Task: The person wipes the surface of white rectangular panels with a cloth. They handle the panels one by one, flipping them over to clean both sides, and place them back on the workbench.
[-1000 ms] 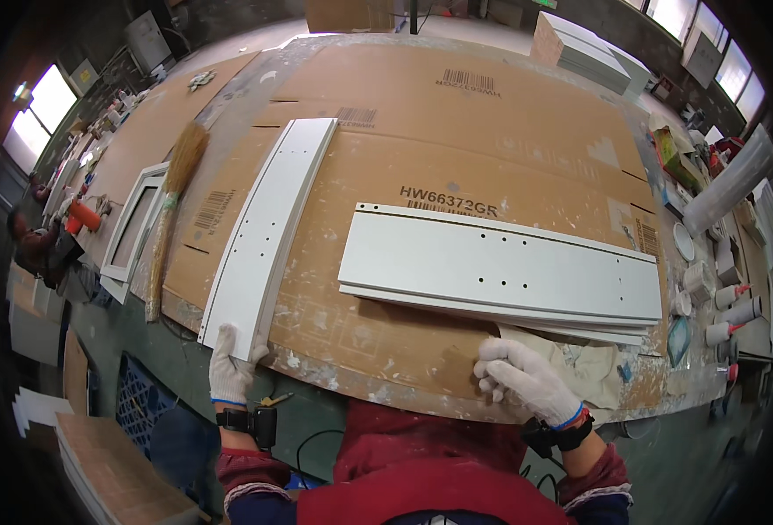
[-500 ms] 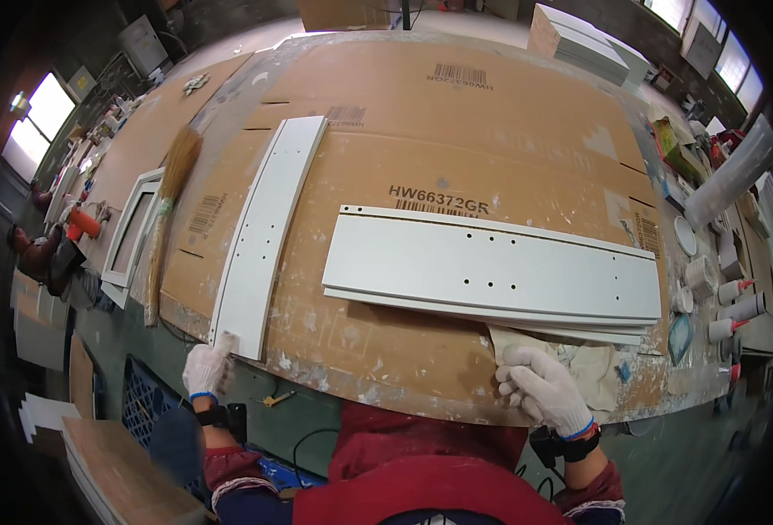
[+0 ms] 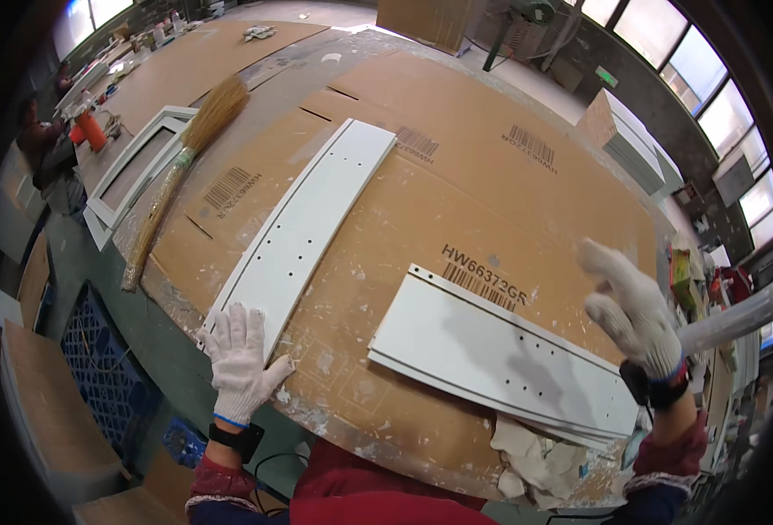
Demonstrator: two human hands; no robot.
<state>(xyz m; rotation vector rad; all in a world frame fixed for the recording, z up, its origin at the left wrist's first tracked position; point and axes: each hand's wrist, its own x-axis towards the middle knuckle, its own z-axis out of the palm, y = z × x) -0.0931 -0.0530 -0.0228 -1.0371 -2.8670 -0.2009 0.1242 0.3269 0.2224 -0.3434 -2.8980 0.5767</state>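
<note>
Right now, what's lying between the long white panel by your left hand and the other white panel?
Head view: only bare, paint-flecked cardboard between the long white panel and the other white panel.

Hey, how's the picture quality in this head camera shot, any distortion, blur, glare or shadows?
Head view: strong fisheye, the cardboard-covered table bulges and the corners go black; windows at top right are blown out; the raised right hand looks slightly soft and casts a shadow on the white panel; the left hand is sharp.

Smooth white panel (image 3: 303, 232) on matt cardboard (image 3: 456, 201) (paint-flecked).
</note>
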